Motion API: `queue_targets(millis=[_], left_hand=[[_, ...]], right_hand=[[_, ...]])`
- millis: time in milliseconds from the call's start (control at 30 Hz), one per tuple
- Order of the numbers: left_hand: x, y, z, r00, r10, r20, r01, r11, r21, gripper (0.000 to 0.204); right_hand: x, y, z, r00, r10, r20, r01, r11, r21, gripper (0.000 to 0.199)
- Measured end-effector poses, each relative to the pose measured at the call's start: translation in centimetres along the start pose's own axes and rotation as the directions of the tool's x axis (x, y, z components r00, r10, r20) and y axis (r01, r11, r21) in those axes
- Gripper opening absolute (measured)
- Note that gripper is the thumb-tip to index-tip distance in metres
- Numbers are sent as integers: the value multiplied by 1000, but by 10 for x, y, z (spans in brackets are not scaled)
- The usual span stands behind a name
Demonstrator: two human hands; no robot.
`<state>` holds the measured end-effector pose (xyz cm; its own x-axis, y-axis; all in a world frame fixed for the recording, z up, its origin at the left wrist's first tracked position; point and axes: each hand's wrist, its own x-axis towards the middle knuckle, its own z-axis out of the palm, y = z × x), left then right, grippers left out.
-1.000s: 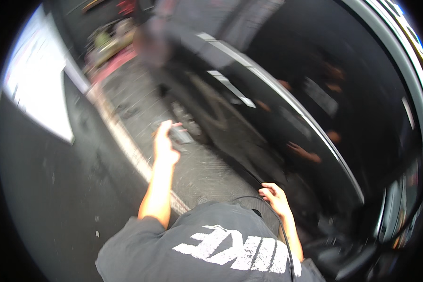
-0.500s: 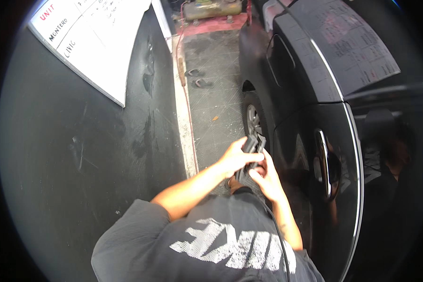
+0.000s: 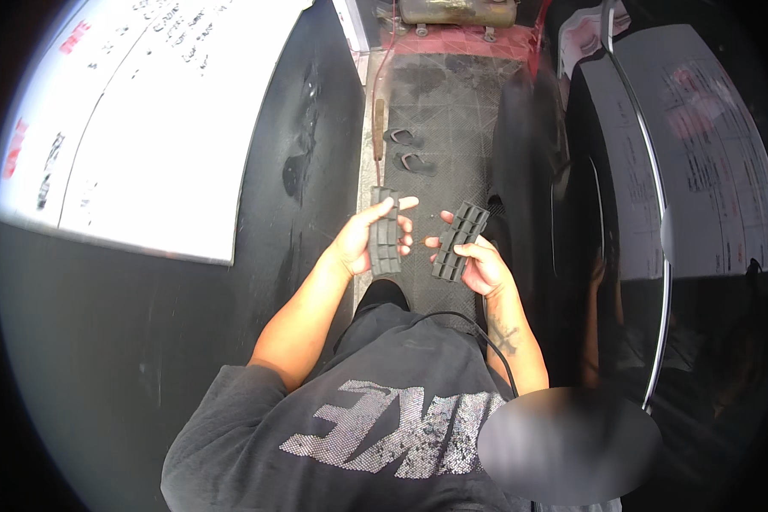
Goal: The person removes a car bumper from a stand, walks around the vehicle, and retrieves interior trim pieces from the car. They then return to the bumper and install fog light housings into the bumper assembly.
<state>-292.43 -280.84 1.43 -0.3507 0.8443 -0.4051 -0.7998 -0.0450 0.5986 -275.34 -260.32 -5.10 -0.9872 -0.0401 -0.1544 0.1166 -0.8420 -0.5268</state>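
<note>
My left hand (image 3: 353, 244) is closed around a dark grey, oblong ribbed block (image 3: 386, 253) that looks like rubber or plastic. Its thumb lies over the upper part, and the other fingers show past the block's right side. A matching block (image 3: 456, 261), with rows of square hollows on its face, is gripped in my right hand (image 3: 486, 271) and tilts to the right. The right thumb presses on its face while fingertips show past its left edge. Both blocks are held upright in front of my body, with a gap between them. What they belong to cannot be told.
On the left, a dark wall carries a whiteboard (image 3: 158, 145). A glossy black car (image 3: 623, 341) stands close on the right. Ahead on the tiled floor lie two sandals (image 3: 416, 164), a thin hose (image 3: 378, 166) and a tank-like machine (image 3: 457, 10). A black cable (image 3: 491, 346) crosses my shirt.
My hands were together over the dark pieces; now they have parted, each with one block. The view has swung left, bringing more of the whiteboard into sight.
</note>
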Motion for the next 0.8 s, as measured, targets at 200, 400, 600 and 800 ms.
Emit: queue_targets(millis=[200,400,600,800], left_hand=[[138,97,-91,996,87,24,-78,961,-266,59],[284,244,-171,947,42,-319,-167,913,-373,39],[409,351,-151,971,89,-223,-159,934,-319,40],[531,363,-132,973,-172,-151,150,978,-147,59]], right_hand=[[135,-54,-41,946,12,-325,-39,996,-78,44],[242,-112,-73,839,24,-543,-22,1000,11,27],[347,-188,-100,824,10,-566,104,980,169,34],[480,-285,-195,833,85,-547,56,970,236,75]])
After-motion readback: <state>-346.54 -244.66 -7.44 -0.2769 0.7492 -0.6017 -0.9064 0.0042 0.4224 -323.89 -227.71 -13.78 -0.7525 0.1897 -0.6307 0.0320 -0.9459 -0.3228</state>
